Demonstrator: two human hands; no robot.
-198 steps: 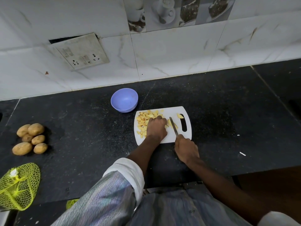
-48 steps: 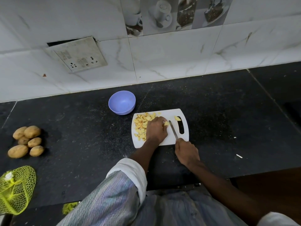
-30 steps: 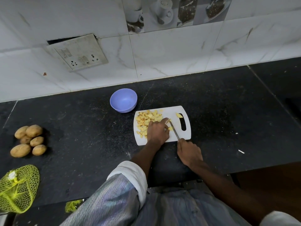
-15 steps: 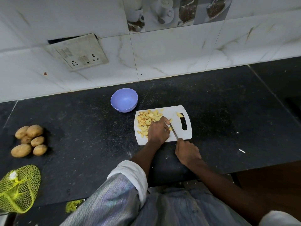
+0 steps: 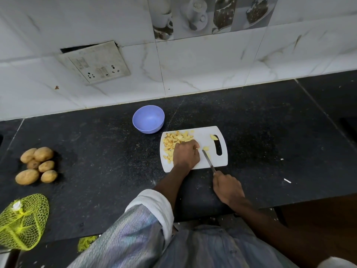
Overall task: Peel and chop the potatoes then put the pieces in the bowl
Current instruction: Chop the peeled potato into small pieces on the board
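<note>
Chopped pieces (image 5: 174,141) heap on the board (image 5: 222,161); the bowl (image 5: 148,119) is empty, and 6 potatoes (image 5: 37,164) lie unpeeled. Left hand (image 5: 185,156) curls, contents hidden; right hand (image 5: 228,188) grips the knife (image 5: 208,160).

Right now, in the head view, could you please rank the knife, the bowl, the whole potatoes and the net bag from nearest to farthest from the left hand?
1. Knife: just right of the left hand, over the board.
2. Bowl: behind, slightly left.
3. Potatoes: far left.
4. Net bag: farthest, at the near-left edge.

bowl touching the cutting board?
Apart. The head view shows a strip of dark counter between the blue bowl and the far-left corner of the white cutting board.
</note>
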